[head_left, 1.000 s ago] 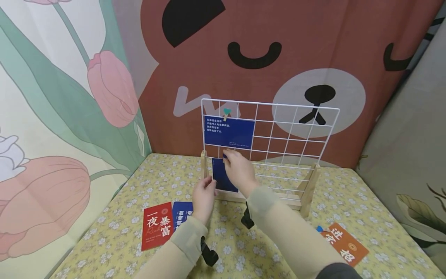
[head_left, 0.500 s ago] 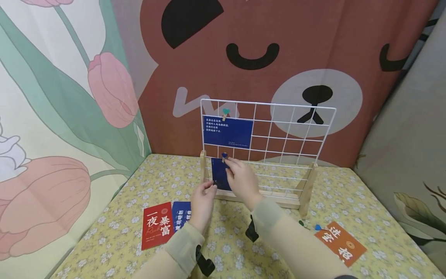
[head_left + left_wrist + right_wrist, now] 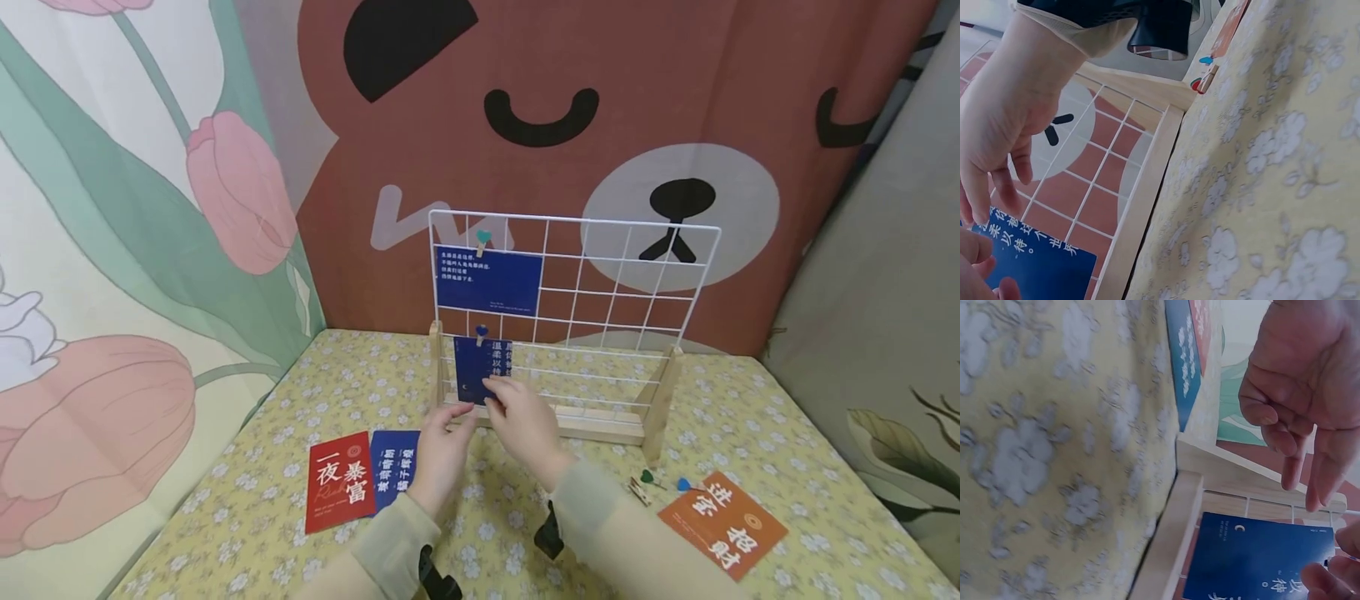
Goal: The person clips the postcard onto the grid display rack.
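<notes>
A lower blue card (image 3: 474,367) with white writing hangs upright on the white wire grid (image 3: 600,292), under a small clothespin with a dark blue heart (image 3: 481,335). My right hand (image 3: 527,425) is at the card's lower right, fingers loosely bent, the tips at its surface; whether they touch cannot be told. Just below the card's lower edge is my left hand (image 3: 442,450), relaxed and holding nothing. Higher on the grid, a second blue card (image 3: 489,283) hangs under a clothespin with a teal heart (image 3: 483,240). The right wrist view shows a moon on the lower card (image 3: 1254,556).
Wooden feet (image 3: 660,408) support the grid. A red card (image 3: 339,483) overlaps another blue card (image 3: 394,467) on the flowered tablecloth (image 3: 247,542) at left. On the right lie an orange card (image 3: 723,525) and loose heart clothespins (image 3: 641,487).
My right hand has moved down from the blue-heart clothespin, uncovering it and the lower card's writing. My left hand has dropped slightly from the card's left edge to below it.
</notes>
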### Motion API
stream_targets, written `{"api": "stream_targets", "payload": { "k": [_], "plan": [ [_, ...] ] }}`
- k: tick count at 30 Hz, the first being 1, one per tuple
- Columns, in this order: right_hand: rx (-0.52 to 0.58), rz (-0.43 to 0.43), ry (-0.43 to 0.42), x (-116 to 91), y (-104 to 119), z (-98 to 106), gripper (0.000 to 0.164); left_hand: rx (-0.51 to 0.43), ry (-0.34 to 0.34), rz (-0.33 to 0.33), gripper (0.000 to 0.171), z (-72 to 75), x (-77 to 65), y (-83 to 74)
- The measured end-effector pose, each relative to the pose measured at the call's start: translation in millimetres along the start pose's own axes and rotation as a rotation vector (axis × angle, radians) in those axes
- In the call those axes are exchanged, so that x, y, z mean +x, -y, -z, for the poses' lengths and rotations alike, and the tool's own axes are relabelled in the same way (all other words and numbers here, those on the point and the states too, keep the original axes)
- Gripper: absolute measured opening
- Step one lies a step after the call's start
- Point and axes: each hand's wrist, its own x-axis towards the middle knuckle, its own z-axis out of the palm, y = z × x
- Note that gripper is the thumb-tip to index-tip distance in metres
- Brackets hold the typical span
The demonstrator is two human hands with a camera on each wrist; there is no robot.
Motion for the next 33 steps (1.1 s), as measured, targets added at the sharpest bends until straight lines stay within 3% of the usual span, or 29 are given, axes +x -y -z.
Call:
{"api": "stream_targets", "payload": {
  "k": [10,17,26,33],
  "plan": [
    [0.038,-0.091,0.116,-17.1,-9.7,-9.1,0.036,0.064,0.053,0.036,0.027,2.6,-8.1,4.3],
    [0.071,-0.112,0.174,-28.5,-15.1,-15.2,0.037,0.124,0.090,0.046,0.031,13.2,-15.7,11.6],
    [0.108,-0.130,0.223,-46.7,-23.0,-22.1,0.038,0.173,0.179,0.131,0.039,18.9,-27.9,26.9],
    [0.174,-0.159,0.271,-57.7,-24.0,-27.7,0.041,0.280,0.208,0.116,0.044,33.0,-29.1,35.4]
  ]
}}
